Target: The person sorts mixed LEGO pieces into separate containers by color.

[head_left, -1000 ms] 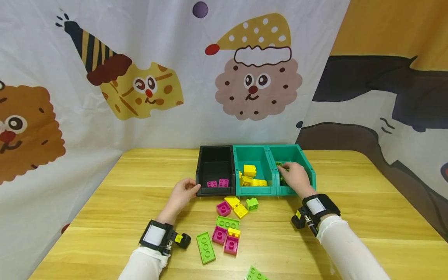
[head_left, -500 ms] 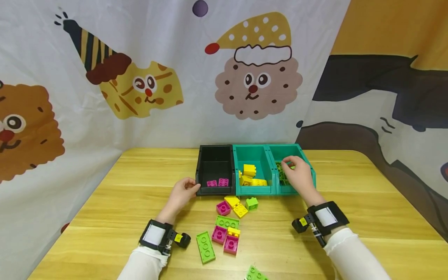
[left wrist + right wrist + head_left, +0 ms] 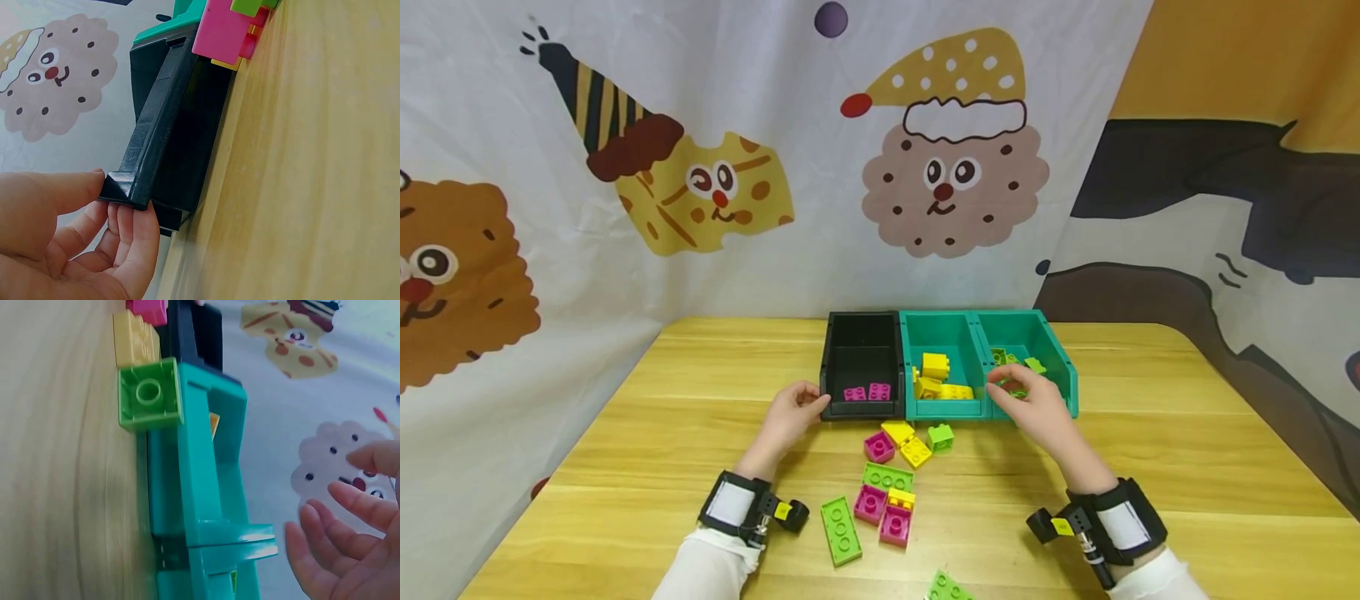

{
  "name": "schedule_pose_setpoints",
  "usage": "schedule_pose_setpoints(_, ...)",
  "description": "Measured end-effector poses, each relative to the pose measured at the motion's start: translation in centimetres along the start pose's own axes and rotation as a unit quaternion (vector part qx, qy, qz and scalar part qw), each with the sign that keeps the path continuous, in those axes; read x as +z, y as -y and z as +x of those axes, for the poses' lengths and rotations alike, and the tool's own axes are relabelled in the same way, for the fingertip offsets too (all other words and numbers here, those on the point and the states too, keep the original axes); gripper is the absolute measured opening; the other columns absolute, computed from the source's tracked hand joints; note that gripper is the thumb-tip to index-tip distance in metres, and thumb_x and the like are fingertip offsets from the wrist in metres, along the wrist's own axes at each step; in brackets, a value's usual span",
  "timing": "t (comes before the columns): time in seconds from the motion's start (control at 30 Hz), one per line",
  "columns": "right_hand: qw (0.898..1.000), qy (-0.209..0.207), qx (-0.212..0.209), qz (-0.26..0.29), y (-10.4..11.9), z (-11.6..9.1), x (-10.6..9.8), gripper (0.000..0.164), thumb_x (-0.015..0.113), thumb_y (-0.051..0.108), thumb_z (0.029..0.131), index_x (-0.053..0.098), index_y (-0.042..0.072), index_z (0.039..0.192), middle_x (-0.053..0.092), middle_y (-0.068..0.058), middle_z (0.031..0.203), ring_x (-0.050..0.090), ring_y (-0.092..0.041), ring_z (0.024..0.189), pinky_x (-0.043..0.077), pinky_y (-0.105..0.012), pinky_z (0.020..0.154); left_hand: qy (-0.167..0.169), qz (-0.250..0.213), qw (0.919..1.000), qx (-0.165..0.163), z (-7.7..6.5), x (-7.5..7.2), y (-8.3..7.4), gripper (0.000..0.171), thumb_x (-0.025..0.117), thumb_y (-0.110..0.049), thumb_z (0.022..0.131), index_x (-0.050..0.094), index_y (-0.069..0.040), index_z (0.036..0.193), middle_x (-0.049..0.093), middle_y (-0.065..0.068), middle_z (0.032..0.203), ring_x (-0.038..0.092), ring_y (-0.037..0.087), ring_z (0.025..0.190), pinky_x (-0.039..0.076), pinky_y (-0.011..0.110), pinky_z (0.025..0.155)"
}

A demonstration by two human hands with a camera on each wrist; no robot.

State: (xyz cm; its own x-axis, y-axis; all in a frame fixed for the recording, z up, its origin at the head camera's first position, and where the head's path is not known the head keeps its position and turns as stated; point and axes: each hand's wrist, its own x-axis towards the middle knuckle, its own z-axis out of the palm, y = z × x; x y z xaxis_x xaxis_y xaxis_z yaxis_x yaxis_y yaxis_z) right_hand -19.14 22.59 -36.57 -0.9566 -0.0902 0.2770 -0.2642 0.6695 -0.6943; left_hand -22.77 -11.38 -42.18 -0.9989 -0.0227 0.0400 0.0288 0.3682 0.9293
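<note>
One black bin [image 3: 865,409] at centre seems light and stiff, best gripped by rim; left hand [image 3: 791,412] pinches its front corner, right hand [image 3: 1037,408], loosely spread, holds nothing

No text, brand or number can be read. A small yellow label [image 3: 783,510] sits on the left wrist camera [image 3: 794,517], and a second yellow label [image 3: 1063,527] on the right wrist camera [image 3: 1041,526]; any print on them is too small to make out. The white patch [image 3: 731,504] on the left strap [image 3: 760,487] shows no legible lettering.
</note>
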Motion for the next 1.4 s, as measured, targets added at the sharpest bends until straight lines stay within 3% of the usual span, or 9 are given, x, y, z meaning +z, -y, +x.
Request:
schedule_pose_setpoints(0.13,1.0,0.016,-0.009,0.013,0.5,-1.1,-0.1,0.032,0.061,0.028,0.093,0.059,0.007,0.116,0.063,-0.014,0.113,0.06,-0.032,0.101,0.052,-0.032,0.071,0.001,-0.002,1.0,0.0,0.0,0.0,0.0,0.014,0.063,-0.008,0.09,0.058,0.004,0.095,0.056,0.008,0.08,0.052,0.013,0.069,0.055,0.033,0.07)
schedule_pose_setpoints(0.37,0.998,0.054,-0.04,0.006,1.7,-2.2,-0.5,0.043,0.065,0.029,0.089,0.054,0.008,0.125,0.06,-0.013,0.118,0.061,-0.027,0.1,0.053,-0.041,0.08,-0.001,-0.003,1.0,0.005,0.0,0.0,-0.1,0.014,0.063,-0.007,0.089,0.057,0.005,0.095,0.055,0.008,0.08,0.052,0.014,0.069,0.056,0.032,0.07)
schedule_pose_setpoints(0.57,0.986,0.15,-0.067,-0.012,3.2,-3.4,-0.7,0.062,0.07,0.037,0.085,0.047,0.007,0.134,0.052,-0.016,0.13,0.057,-0.03,0.106,0.055,-0.024,0.071,0.0,-0.004,1.0,0.004,0.0,-0.1,-0.1,0.014,0.063,-0.008,0.09,0.058,0.004,0.094,0.055,0.008,0.08,0.052,0.013,0.069,0.055,0.032,0.069)
schedule_pose_setpoints(0.67,0.972,0.213,-0.088,-0.036,4.1,-4.4,-0.4,0.074,0.072,0.046,0.08,0.043,0.01,0.138,0.048,-0.015,0.132,0.055,-0.029,0.105,0.052,-0.019,0.066,0.001,-0.007,1.0,0.003,0.0,0.0,-0.1,0.014,0.062,-0.008,0.09,0.057,0.004,0.093,0.054,0.007,0.079,0.051,0.012,0.068,0.055,0.032,0.069)
schedule_pose_setpoints(0.87,0.926,0.337,-0.133,-0.11,6.0,-6.5,0.8,0.088,0.071,0.062,0.07,0.04,0.022,0.141,0.045,-0.007,0.133,0.055,-0.022,0.101,0.053,-0.034,0.08,0.001,-0.006,1.0,0.003,0.1,-0.1,-0.2,0.014,0.063,-0.008,0.089,0.057,0.004,0.093,0.054,0.007,0.078,0.051,0.012,0.067,0.054,0.03,0.067)
schedule_pose_setpoints(1.03,0.89,0.423,-0.092,-0.144,7.2,-7.8,2.2,0.079,0.073,0.064,0.066,0.044,0.038,0.136,0.047,0.001,0.128,0.052,-0.011,0.093,0.053,-0.035,0.08,0.001,-0.001,1.0,0.003,0.1,0.0,-0.1,0.014,0.063,-0.008,0.089,0.058,0.004,0.093,0.055,0.008,0.08,0.051,0.012,0.068,0.053,0.027,0.066)
schedule_pose_setpoints(1.17,0.866,0.462,-0.056,-0.184,7.5,-8.7,3.6,0.063,0.069,0.065,0.068,0.049,0.045,0.125,0.05,0.008,0.11,0.05,-0.006,0.077,0.051,-0.027,0.068,-0.001,-0.004,1.0,0.002,0.0,-0.1,-0.2,0.014,0.062,-0.008,0.09,0.058,0.004,0.093,0.055,0.008,0.079,0.051,0.012,0.067,0.054,0.027,0.066)
schedule_pose_setpoints(1.27,0.848,0.478,-0.059,-0.22,7.4,-9.2,4.6,0.05,0.068,0.061,0.072,0.054,0.041,0.117,0.049,0.01,0.097,0.048,-0.006,0.069,0.05,-0.023,0.063,0.0,-0.006,1.0,0.003,0.0,-0.1,-0.2,0.013,0.062,-0.008,0.09,0.058,0.005,0.093,0.054,0.007,0.078,0.051,0.012,0.067,0.055,0.03,0.068)
schedule_pose_setpoints(1.4,0.84,0.481,-0.077,-0.239,7.1,-9.6,5.7,0.039,0.068,0.052,0.078,0.057,0.033,0.109,0.051,0.007,0.094,0.047,-0.005,0.068,0.052,-0.021,0.066,0.001,-0.006,1.0,0.003,0.0,0.0,-0.2,0.014,0.062,-0.008,0.09,0.058,0.005,0.093,0.054,0.007,0.078,0.051,0.012,0.067,0.055,0.032,0.069)
